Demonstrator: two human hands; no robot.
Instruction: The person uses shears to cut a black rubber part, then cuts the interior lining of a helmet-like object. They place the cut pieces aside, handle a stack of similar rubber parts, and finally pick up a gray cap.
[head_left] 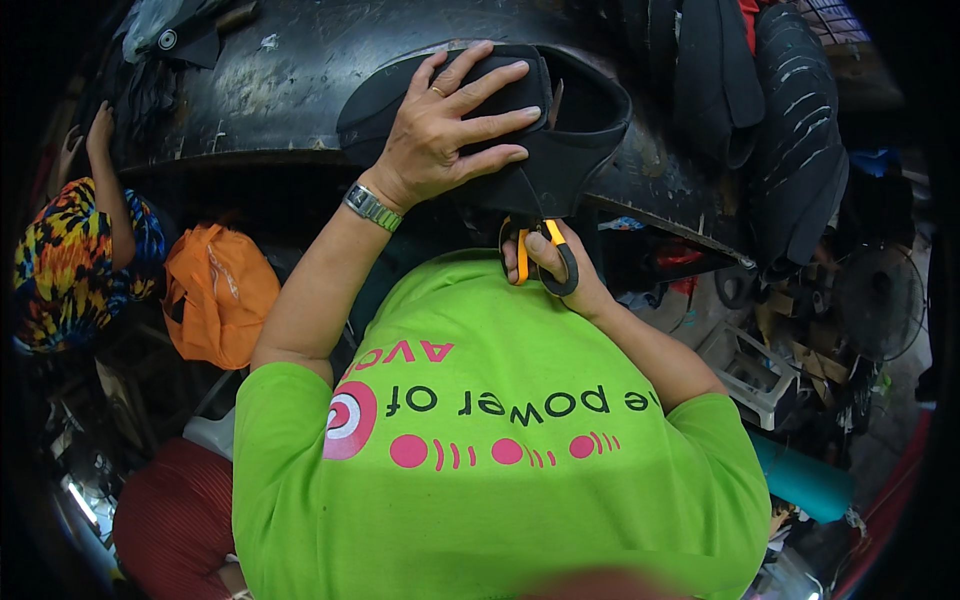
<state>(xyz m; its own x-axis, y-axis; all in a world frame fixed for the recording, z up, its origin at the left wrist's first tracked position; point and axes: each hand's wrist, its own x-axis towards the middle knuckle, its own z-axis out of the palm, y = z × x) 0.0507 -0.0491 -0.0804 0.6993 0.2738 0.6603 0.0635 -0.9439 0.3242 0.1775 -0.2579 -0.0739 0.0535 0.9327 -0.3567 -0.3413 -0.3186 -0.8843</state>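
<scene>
A black fabric piece (585,150) with a rounded opening lies over the near edge of the dark worktable (290,70). My left hand (450,125) presses on it, fingers spread and flat, a watch (372,207) on the wrist. My right hand (565,265) is closed around the yellow and black handles of scissors (560,262), just below the near edge of the piece. Most of the blades are hidden by the fabric. A narrow pointed bit, possibly a blade tip, shows inside the opening.
Black curved pieces (800,130) are stacked at the right of the table. An orange bag (222,290) hangs at the left, near a co-worker in a colourful shirt (70,270). A grey plastic stool (748,375), a teal roll (810,475) and a fan (878,300) stand at the right.
</scene>
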